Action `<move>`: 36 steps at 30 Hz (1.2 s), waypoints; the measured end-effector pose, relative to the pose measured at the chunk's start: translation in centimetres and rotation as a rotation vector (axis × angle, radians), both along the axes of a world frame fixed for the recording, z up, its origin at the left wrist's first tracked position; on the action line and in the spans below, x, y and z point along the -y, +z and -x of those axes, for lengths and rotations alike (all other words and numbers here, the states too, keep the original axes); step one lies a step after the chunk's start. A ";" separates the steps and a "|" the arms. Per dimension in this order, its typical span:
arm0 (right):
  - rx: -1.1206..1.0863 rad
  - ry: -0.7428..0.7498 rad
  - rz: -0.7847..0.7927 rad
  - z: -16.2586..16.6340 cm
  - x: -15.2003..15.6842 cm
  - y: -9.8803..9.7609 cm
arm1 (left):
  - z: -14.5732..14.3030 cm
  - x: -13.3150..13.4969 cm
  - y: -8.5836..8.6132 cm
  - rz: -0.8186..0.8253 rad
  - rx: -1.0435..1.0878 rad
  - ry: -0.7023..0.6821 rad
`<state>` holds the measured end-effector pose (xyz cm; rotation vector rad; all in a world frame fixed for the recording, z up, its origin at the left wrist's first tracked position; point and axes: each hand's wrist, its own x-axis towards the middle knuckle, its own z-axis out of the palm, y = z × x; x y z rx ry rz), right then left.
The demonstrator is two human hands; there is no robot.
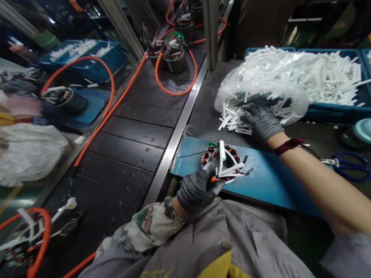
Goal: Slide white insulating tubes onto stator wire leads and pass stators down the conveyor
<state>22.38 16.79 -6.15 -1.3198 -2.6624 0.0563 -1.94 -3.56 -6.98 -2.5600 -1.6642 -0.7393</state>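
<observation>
My left hand [199,190] is closed on the near rim of the wound coil ring [208,156], tucked close to my body; the ring sits by the near edge of the blue board [272,178], towards its left end. Looks dense and stiff, so the outer rim is the hold, clear of those delicate leads [248,171]. And my right hand [263,121] reaches over, palm down, at the loose white tubes [231,120] on the surface [206,110]; whether it's pinching one, I can't tell. They look light, slippery: best taken mid-length.

right hand [263,123] outstretched (palm down)
</observation>
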 end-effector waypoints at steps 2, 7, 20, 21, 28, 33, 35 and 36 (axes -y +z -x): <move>-0.186 -0.105 0.003 -0.5 2.4 1.0 | 0.6 0.3 0.0 -0.071 -0.084 -0.094; -0.623 -0.257 0.200 -2.7 11.5 3.1 | 1.4 0.1 0.0 -0.118 -0.248 -0.275; -0.717 0.097 0.585 -5.0 11.5 2.4 | 1.3 0.2 0.6 0.154 -0.376 -0.228; -0.699 0.108 0.589 -5.1 11.1 2.5 | 1.2 0.2 0.7 0.138 -0.392 -0.232; -0.611 0.245 0.718 -5.6 9.7 3.2 | 0.8 0.5 1.1 0.081 -0.454 -0.217; -0.598 0.179 0.757 -6.1 9.6 3.0 | 0.9 0.3 0.9 0.017 -0.407 -0.214; -0.612 0.178 0.819 -6.1 9.7 2.7 | 0.9 0.4 0.7 0.000 -0.406 -0.216; -0.620 0.160 0.846 -6.1 9.8 2.5 | 0.9 0.5 0.6 -0.012 -0.412 -0.211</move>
